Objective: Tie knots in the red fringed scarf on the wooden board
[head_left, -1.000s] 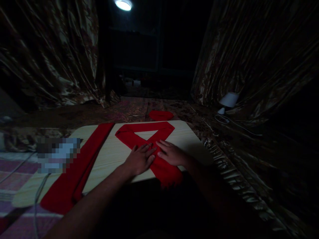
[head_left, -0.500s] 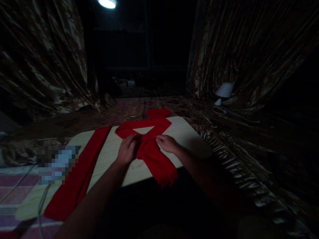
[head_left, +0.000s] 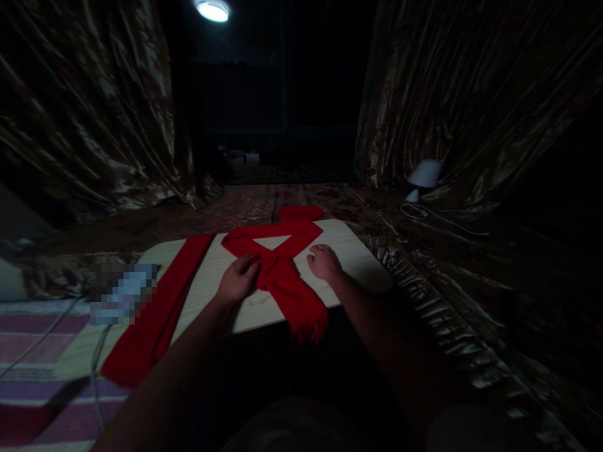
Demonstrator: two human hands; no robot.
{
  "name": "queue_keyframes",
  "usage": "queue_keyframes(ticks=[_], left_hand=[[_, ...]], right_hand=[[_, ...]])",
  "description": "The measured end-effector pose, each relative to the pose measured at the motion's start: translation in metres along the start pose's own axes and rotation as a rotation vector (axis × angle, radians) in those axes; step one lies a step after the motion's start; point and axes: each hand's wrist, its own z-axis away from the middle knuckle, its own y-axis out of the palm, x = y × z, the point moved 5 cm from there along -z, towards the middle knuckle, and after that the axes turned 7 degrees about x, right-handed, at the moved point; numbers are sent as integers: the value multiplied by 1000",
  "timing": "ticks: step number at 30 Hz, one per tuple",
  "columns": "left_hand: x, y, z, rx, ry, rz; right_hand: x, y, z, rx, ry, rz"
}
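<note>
A red scarf (head_left: 287, 285) with a fringed end lies on a pale wooden board (head_left: 355, 263), crossed over itself so that a triangle of board shows through its loop. My left hand (head_left: 238, 279) rests at the left side of the crossing, its thumb and fingers closed on the scarf's edge. To the right of the scarf, my right hand (head_left: 324, 262) is over the board, fingers loosely curled and apart, with nothing visible in them. Another long folded red cloth (head_left: 162, 301) lies along the board's left part.
Beyond the board's far edge is a folded red piece (head_left: 300, 213). A blurred-out object (head_left: 123, 294) and a cable (head_left: 97, 358) are at the left. A small white lamp (head_left: 424, 174) stands at the right, near patterned curtains (head_left: 400, 94). The room is dark.
My right hand has come away from the scarf, moving slightly right and away from me. My left hand stays at the crossing. The view has shifted slightly.
</note>
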Motion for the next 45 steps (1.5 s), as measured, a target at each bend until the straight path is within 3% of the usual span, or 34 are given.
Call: queue_keyframes(ticks=[13, 18, 21, 25, 29, 34, 39, 42, 45], left_hand=[[-1, 0, 9, 48, 70, -162], [4, 0, 7, 33, 65, -120], [11, -2, 6, -19, 83, 15], [21, -10, 6, -144, -10, 182], [15, -12, 8, -136, 11, 170], [2, -8, 7, -91, 205, 48], [2, 1, 7, -24, 265, -142], [2, 2, 7, -20, 247, -184], [1, 3, 8, -25, 254, -199]], right_hand=[[1, -5, 6, -27, 75, 70], [0, -5, 4, -40, 85, 75], [-2, -3, 2, -62, 78, 68], [-8, -4, -3, -155, 60, -37], [-6, -4, -9, -208, 63, -312], [42, -6, -7, -104, -193, -662], [87, -9, 10, 49, -532, -588], [87, -3, 12, 137, -553, -554], [78, 3, 7, 176, -475, -586]])
